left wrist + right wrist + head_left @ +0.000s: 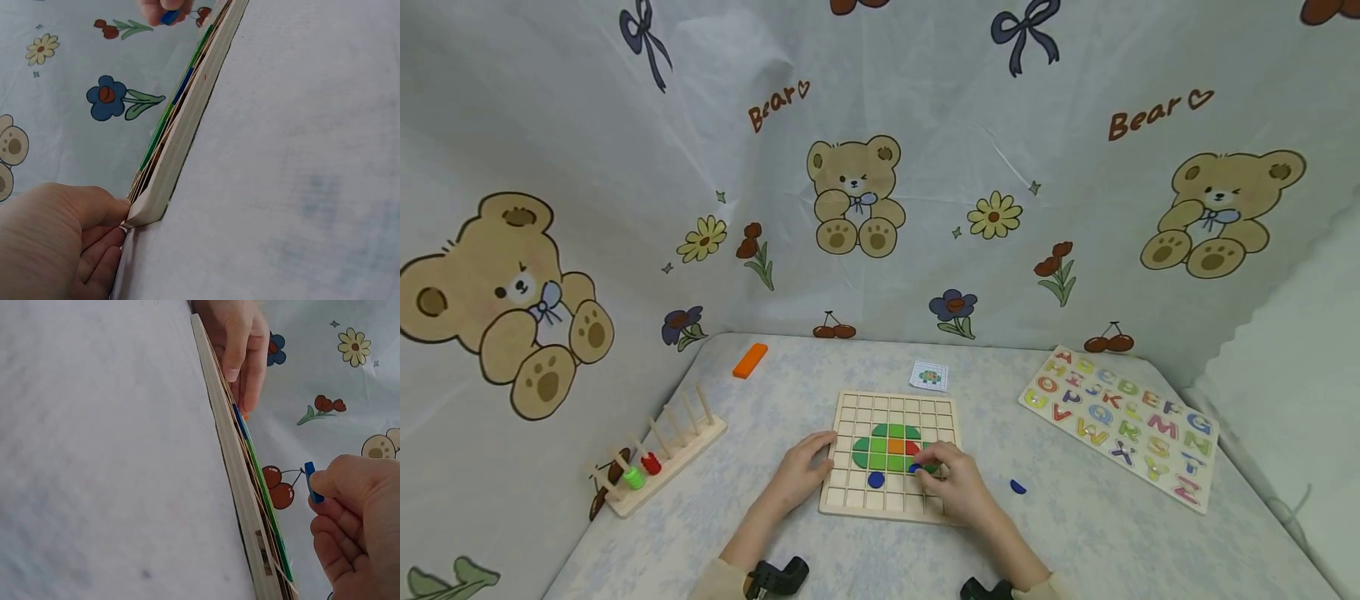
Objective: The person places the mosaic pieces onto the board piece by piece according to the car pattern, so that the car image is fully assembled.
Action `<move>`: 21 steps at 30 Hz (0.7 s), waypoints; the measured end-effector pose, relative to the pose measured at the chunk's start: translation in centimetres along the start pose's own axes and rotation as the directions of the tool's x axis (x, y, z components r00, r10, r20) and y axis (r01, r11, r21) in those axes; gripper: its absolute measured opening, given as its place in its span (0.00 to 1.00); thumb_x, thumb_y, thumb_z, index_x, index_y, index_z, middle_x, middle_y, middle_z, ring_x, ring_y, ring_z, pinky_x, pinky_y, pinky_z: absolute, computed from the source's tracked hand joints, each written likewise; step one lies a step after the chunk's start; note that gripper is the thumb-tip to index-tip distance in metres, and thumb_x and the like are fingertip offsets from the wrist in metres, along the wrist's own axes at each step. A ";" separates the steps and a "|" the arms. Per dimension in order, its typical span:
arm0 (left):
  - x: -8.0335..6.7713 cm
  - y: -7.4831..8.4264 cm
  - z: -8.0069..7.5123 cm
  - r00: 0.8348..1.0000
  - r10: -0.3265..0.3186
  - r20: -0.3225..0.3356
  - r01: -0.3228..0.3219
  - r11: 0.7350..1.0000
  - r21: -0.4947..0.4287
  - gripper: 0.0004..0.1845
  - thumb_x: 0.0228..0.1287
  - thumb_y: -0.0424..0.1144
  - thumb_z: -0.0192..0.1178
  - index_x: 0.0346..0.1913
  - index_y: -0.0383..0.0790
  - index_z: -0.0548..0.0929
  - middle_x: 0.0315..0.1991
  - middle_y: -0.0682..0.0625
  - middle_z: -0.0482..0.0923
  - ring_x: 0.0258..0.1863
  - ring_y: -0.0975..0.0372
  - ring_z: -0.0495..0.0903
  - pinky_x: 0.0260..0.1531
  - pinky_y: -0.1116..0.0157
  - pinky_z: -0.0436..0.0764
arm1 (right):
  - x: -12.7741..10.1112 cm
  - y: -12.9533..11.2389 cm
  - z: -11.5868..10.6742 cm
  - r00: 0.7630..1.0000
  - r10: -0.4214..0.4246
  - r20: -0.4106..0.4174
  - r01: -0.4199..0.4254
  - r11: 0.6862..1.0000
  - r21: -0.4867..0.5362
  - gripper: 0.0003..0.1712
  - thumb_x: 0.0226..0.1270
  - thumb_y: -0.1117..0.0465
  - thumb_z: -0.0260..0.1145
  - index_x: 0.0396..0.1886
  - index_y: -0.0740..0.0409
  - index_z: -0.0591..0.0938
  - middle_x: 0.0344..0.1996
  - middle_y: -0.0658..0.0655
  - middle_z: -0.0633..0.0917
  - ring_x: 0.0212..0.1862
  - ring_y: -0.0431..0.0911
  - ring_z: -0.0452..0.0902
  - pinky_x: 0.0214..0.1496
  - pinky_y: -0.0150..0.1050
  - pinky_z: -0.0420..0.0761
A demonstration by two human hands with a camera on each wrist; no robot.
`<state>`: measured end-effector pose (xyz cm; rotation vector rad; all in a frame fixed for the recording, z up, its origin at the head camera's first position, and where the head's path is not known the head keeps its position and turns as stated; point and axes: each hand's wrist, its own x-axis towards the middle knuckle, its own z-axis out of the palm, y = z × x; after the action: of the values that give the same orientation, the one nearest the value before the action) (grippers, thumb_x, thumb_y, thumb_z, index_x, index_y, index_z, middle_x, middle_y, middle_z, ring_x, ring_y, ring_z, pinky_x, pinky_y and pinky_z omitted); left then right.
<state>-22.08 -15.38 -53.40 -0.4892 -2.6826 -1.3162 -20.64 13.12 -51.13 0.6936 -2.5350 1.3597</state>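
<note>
A wooden grid board lies flat on the table, with green, orange and red pieces forming a shape in its middle and a round blue piece below them. My right hand pinches a small blue piece just above the board's lower right cells; the same blue piece shows between thumb and finger in the right wrist view. My left hand rests on the board's left edge, fingers straight across its surface and thumb against the board's corner.
Another blue piece lies loose right of the board. A small pattern card sits behind it, an orange block at the back left, a peg rack with beads on the left, and an alphabet puzzle on the right. Printed fabric walls surround the table.
</note>
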 end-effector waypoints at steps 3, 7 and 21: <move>0.0 -0.1 0.0 1.000 0.007 -0.002 -0.007 1.000 0.001 0.23 0.63 0.30 0.59 0.62 0.30 0.73 0.61 0.38 0.70 0.63 0.49 0.66 0.62 0.52 0.66 | -0.2 0.5 0.3 1.000 -0.027 0.002 0.027 1.000 -0.005 0.09 0.54 0.71 0.70 0.34 0.56 0.83 0.33 0.47 0.81 0.37 0.43 0.76 0.38 0.35 0.80; 0.1 -0.2 0.1 1.000 0.009 -0.003 -0.009 1.000 0.003 0.24 0.63 0.30 0.59 0.62 0.30 0.73 0.61 0.38 0.70 0.63 0.49 0.67 0.62 0.52 0.66 | -0.4 1.0 0.6 0.995 -0.104 0.002 0.104 0.994 -0.031 0.09 0.53 0.71 0.71 0.33 0.57 0.84 0.32 0.48 0.82 0.38 0.39 0.75 0.38 0.33 0.80; -0.1 0.1 0.0 1.000 0.003 -0.006 -0.003 1.000 0.007 0.24 0.63 0.30 0.59 0.62 0.30 0.73 0.61 0.39 0.70 0.63 0.49 0.66 0.62 0.52 0.65 | -0.5 1.5 0.8 0.974 -0.216 0.062 0.224 0.959 -0.175 0.10 0.51 0.70 0.72 0.33 0.54 0.84 0.34 0.45 0.81 0.38 0.38 0.72 0.38 0.33 0.78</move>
<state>-22.00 -15.31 -53.36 -0.4875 -2.6797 -1.3046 -20.85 13.34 -52.93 0.9428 -2.4836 1.0388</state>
